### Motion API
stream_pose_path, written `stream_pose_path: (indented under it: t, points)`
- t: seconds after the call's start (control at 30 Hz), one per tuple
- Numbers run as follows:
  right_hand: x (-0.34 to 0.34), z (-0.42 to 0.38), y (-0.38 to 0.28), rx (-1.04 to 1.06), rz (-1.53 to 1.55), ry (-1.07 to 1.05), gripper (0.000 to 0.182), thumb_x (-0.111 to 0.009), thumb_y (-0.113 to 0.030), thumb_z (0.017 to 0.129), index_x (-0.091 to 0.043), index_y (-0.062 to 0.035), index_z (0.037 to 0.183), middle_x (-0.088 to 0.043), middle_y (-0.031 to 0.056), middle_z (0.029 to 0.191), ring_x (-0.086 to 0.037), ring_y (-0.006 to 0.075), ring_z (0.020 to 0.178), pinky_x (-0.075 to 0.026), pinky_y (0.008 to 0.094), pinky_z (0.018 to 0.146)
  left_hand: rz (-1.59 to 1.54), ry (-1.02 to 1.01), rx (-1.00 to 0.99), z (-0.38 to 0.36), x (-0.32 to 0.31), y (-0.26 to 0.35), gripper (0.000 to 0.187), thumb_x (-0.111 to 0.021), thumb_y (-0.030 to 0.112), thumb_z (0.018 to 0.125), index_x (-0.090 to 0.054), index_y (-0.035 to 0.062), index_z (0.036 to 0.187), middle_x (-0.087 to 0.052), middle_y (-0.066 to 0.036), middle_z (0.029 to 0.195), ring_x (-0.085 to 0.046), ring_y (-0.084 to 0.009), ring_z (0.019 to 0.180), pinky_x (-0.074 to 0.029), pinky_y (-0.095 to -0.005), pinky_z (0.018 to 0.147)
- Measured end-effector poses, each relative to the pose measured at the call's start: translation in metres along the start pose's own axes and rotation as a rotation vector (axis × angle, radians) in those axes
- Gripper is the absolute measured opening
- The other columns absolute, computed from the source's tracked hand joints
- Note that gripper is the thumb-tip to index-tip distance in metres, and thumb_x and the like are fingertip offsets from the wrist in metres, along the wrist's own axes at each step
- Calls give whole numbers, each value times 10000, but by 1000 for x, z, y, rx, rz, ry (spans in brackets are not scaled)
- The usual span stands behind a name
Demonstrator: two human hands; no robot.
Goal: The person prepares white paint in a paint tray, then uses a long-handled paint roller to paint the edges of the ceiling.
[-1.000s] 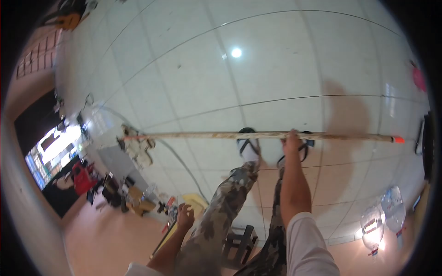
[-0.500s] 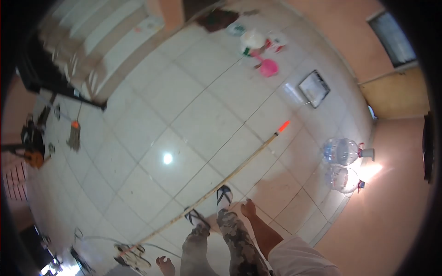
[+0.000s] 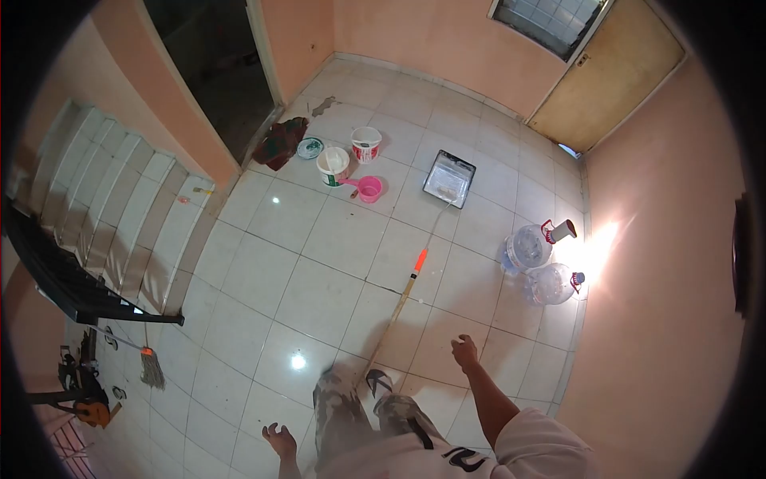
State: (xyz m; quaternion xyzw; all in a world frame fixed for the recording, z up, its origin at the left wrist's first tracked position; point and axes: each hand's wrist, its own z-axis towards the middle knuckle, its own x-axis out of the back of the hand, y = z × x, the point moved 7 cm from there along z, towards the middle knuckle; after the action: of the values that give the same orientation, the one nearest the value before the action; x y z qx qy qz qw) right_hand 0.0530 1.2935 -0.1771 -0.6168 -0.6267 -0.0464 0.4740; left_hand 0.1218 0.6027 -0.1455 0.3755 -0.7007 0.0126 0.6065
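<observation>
My right hand hangs over the tiled floor, fingers slightly curled and apart, with nothing in it. At the lower left my left hand is also empty, its fingers spread. A long pole with an orange end lies between my hands and runs under my legs, touching neither hand. Beyond its orange end sits a black-rimmed paint tray. Left of the tray stand a pink dipper, a white bucket with green marks and a white and red bucket.
Two large clear water bottles stand by the right wall near a bright light. Stairs with a black railing are at the left, a mop and a guitar below them. A dark cloth lies near the doorway.
The view has tilted up and turned, showing more of the doorway, window and door. Both hands have risen in the frame, and the legs have shifted along the pole.
</observation>
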Motion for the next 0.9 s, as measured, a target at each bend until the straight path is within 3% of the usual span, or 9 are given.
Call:
stream_pose_path:
  t: [0.3,0.37,0.4,0.43,0.5,0.63,0.67,0.73,0.9]
  points:
    - [-62,-4,-109,90,-257,-64,433,-709,-269,811,-594,-24,1149,-680,196,990,-654,346,947,-516,430,854,204,-175,300,123,-7,22,383,-634,147,843,-528,-40,1161,-242,-330,1417,-436,-466,1214,-458,-487,955]
    - [-61,-1,-110,76,-360,-51,385,-722,-255,795,-611,-36,1092,-682,201,976,-651,359,950,-516,434,862,227,-200,316,184,-24,30,409,-628,210,865,-555,-57,1167,-485,-292,1262,-454,-451,1216,-312,-538,1076]
    - [-61,9,-113,64,-390,-6,301,-734,-230,779,-640,-47,998,-688,184,949,-652,358,935,-518,438,845,106,-119,510,214,-22,56,413,-604,248,883,-575,-55,1162,-578,-255,1154,-481,-445,1185,-229,-551,1106]
    - [-60,21,-123,44,-359,32,281,-733,-224,777,-648,-47,978,-689,176,944,-654,351,930,-518,437,838,514,-395,242,270,-44,78,394,-604,224,890,-574,-52,1170,-513,-265,1247,-505,-437,1153,-317,-518,1068]
    - [-52,46,-142,-3,-302,102,244,-733,-212,772,-663,-47,937,-693,159,934,-657,337,921,-518,436,825,-52,-112,268,347,-53,140,394,-645,148,865,-545,-53,1190,-345,-324,1362,-492,-436,1159,-423,-474,998]
    - [-31,116,-215,145,-275,238,191,-711,-186,793,-657,-46,911,-668,139,870,-644,322,837,-507,448,776,-96,-38,-221,475,-69,349,383,-636,118,892,-506,-37,1217,-287,-336,1409,-320,-473,1325,-419,-474,1021]
    - [-26,134,-235,203,-270,269,181,-704,-174,800,-650,-46,916,-656,137,864,-637,322,821,-505,448,765,-6,7,-332,497,-78,397,388,-636,108,893,-503,-21,1234,-270,-314,1434,-447,-441,1234,-469,-449,965]
    - [-15,182,-294,334,-259,331,161,-692,-150,816,-636,-45,924,-632,134,852,-622,323,790,-501,447,743,-206,-57,-372,517,-87,496,374,-614,87,913,-499,17,1262,-255,-248,1464,-621,-284,901,-527,-350,806]
    - [-34,321,-439,560,-137,156,152,-677,-88,800,-621,-42,934,-602,181,917,-589,370,878,-481,476,756,-316,-167,-348,512,-127,631,392,-594,85,926,-472,14,1292,-297,-220,1448,-618,-224,894,-512,-334,787]
